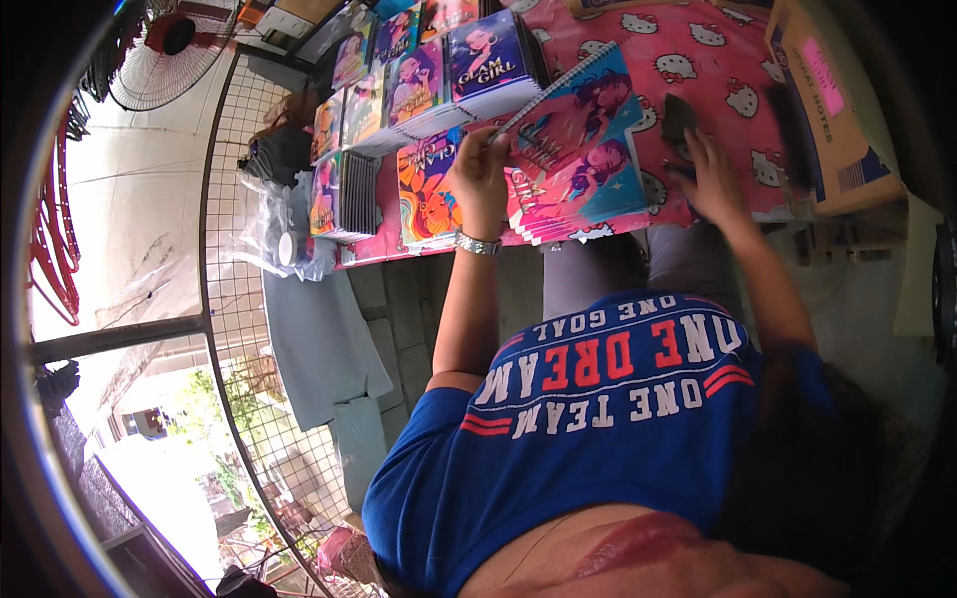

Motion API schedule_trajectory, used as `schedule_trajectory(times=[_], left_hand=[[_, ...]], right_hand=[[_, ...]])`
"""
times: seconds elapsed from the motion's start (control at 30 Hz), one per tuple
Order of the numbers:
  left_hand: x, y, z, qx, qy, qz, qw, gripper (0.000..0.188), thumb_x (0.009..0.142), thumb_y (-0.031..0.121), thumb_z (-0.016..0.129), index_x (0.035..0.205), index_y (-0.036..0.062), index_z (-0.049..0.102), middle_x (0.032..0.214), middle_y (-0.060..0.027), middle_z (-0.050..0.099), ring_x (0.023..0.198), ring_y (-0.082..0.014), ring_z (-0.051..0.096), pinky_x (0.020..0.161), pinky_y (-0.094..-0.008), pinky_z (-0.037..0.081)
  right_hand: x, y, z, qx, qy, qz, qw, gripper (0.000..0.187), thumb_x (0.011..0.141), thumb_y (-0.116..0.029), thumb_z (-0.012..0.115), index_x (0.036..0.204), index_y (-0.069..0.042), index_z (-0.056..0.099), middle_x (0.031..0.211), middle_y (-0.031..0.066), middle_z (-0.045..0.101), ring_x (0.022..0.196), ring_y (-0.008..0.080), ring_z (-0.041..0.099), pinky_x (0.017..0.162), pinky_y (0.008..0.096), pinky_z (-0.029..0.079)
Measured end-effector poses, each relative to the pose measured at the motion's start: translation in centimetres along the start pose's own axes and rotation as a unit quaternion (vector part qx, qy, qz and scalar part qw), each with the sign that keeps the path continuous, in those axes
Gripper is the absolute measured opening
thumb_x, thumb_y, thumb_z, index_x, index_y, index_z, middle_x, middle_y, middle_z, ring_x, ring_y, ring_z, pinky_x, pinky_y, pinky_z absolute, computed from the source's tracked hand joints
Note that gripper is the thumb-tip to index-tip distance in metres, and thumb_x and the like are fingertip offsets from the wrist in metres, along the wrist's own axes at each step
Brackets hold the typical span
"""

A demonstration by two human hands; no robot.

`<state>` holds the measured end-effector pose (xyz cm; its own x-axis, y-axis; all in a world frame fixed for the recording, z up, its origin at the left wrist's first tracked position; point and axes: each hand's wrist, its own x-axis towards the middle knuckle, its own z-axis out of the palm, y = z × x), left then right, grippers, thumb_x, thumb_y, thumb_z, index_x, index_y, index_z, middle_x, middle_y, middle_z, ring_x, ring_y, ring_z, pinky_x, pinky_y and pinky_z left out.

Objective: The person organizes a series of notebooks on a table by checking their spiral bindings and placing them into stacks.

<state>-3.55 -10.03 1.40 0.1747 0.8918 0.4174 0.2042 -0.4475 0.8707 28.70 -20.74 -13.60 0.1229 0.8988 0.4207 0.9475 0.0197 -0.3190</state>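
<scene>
My left hand [479,177], a silver watch on its wrist, is closed on the spiral-bound edge of a notebook [578,115]. The notebook is raised and tilted, with an illustrated pink and teal cover. Beneath it lies a stack of similar notebooks [598,189] near the table's front edge. To the right, my right hand [714,181] is over the tabletop with its fingers stretched out, slightly blurred. Close to its fingertips is a small dark flat object [680,122] whose kind I cannot make out. Just left of my left hand is a notebook with an orange cover [427,189].
Stacks of colourful notebooks [419,80] fill the table's left and back. A pink patterned cloth [688,45] covers the table. An open cardboard box [837,120] stands at right. Clear plastic [289,224] hangs at the left corner, beside a wire grid; a fan [177,45] is farther back.
</scene>
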Motion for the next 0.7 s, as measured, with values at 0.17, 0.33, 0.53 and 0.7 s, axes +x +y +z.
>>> schedule_trajectory(times=[0.17,0.33,0.53,0.7], left_hand=[[0.3,-0.4,0.7,0.082,0.03,0.028,0.996,0.018,0.098,0.013,0.063,0.106,-0.0031,0.065,0.084,-0.0019,0.066,0.07,-0.0055,0.06,0.062,-0.0232,0.054],[0.2,1.7,1.0,0.042,0.03,0.004,0.999,0.017,0.094,0.005,0.065,0.109,-0.0034,0.065,0.089,-0.0042,0.069,0.073,-0.0067,0.063,0.064,-0.0232,0.054],[-0.4,0.4,1.0,-0.031,0.03,-0.03,0.999,0.022,0.092,-0.002,0.061,0.113,-0.0048,0.065,0.093,-0.0066,0.071,0.077,-0.0102,0.067,0.069,-0.0237,0.056],[-1.2,0.5,1.3,0.03,0.043,-0.019,0.998,0.023,0.091,-0.005,0.058,0.112,-0.0053,0.066,0.094,-0.007,0.071,0.08,-0.0118,0.068,0.068,-0.0258,0.057]], right_hand=[[-3.9,-1.8,-0.4,0.047,-0.082,0.086,0.992,0.063,0.084,-0.023,0.073,0.138,-0.003,0.048,0.133,0.018,0.054,0.121,0.0359,0.052,0.102,0.0437,0.043],[3.0,-10.2,-7.1,0.278,0.098,-0.042,0.955,0.057,0.081,-0.02,0.075,0.132,-0.002,0.055,0.121,0.0167,0.061,0.113,0.034,0.056,0.098,0.0426,0.043],[6.8,-17.6,-9.5,0.299,0.063,-0.169,0.937,0.064,0.071,-0.019,0.078,0.129,-0.003,0.058,0.122,0.0108,0.06,0.111,0.0299,0.056,0.099,0.0435,0.042],[7.2,-17.6,-8.3,0.393,-0.019,-0.137,0.909,0.055,0.08,-0.019,0.075,0.129,0.0,0.056,0.113,0.0146,0.062,0.099,0.031,0.061,0.091,0.0387,0.048]])
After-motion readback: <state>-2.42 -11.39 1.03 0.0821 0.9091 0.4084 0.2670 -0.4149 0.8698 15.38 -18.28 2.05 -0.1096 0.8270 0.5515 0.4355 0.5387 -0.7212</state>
